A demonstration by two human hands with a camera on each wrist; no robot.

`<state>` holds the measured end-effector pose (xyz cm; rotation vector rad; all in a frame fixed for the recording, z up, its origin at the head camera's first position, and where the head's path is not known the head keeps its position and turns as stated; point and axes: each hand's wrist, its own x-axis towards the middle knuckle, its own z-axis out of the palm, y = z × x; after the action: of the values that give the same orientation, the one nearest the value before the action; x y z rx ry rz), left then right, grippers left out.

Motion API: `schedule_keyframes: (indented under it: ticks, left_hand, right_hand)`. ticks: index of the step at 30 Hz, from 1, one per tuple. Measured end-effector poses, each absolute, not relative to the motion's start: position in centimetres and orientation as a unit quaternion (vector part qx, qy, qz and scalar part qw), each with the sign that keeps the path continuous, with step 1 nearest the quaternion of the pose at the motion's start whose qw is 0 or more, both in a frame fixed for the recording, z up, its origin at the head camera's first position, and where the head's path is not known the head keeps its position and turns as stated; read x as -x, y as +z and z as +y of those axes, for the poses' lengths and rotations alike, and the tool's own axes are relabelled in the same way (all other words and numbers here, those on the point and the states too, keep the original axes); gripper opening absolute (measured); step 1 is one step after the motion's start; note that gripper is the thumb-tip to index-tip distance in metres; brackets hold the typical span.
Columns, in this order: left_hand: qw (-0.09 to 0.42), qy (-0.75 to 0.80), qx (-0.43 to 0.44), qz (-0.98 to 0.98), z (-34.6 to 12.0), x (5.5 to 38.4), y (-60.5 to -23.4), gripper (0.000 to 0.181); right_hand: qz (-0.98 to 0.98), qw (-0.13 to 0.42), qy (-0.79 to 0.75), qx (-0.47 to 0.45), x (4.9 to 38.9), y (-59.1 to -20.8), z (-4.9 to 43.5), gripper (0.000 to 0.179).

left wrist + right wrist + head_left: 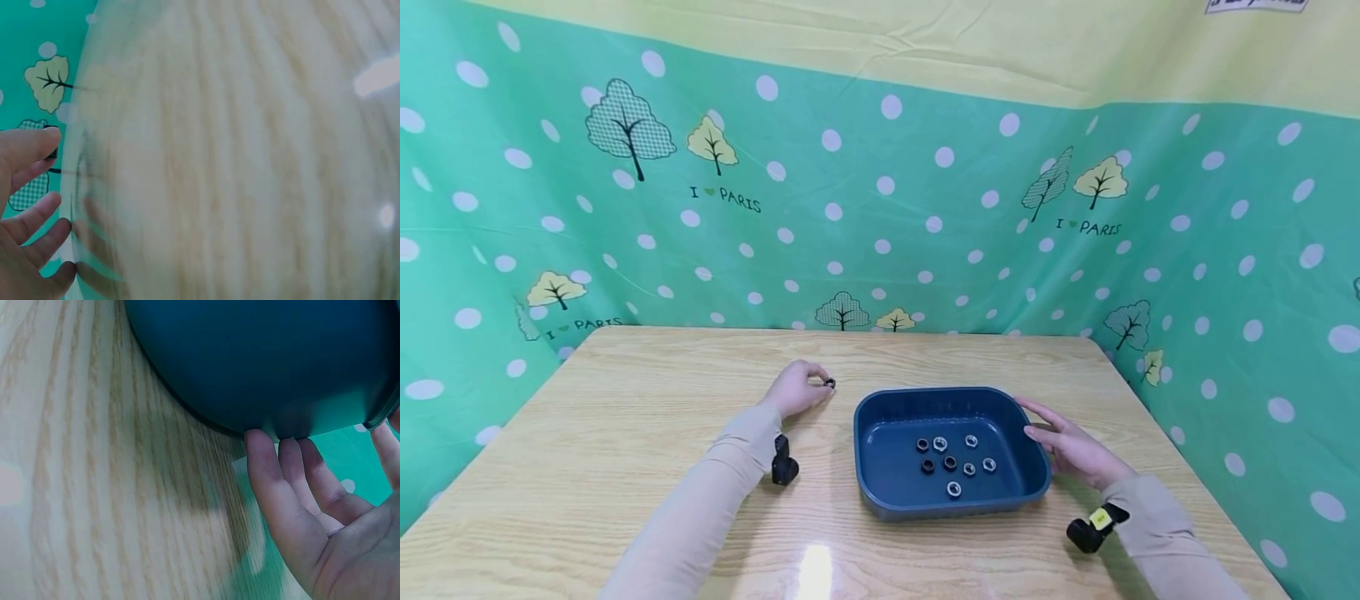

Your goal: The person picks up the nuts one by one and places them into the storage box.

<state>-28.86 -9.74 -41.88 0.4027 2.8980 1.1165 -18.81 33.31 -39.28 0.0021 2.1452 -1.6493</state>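
Note:
In the head view my left hand (796,389) is over the table left of the bin, pinching a small black nut (830,383) between thumb and fingertips. The left wrist view shows the dark nut (52,142) partly hidden behind a fingertip, the other fingers spread. A dark blue rectangular bin (880,497) stands on the table with several black and silver nuts (950,463) scattered on its floor. My right hand (1075,450) rests at the bin's right end, thumb and index finger at the rim. Its other fingertips (259,440) touch the outer wall.
The wood-grain table (625,433) reaches back to a green polka-dot cloth (820,208) hung behind and along the sides. Black wrist cameras (784,462) are strapped to both sleeves. Bright light reflects off the tabletop in front of the bin.

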Motion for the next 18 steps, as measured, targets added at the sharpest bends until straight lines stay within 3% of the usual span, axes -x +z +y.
schedule_keyframes:
  ticks: [18]
  left_hand:
    - [-0.017,0.393,-0.117,0.912,-9.2,27.7,-38.4,0.019]
  right_hand:
    - [0.773,0.223,-0.594,0.014,18.8,-39.3,33.4,0.069]
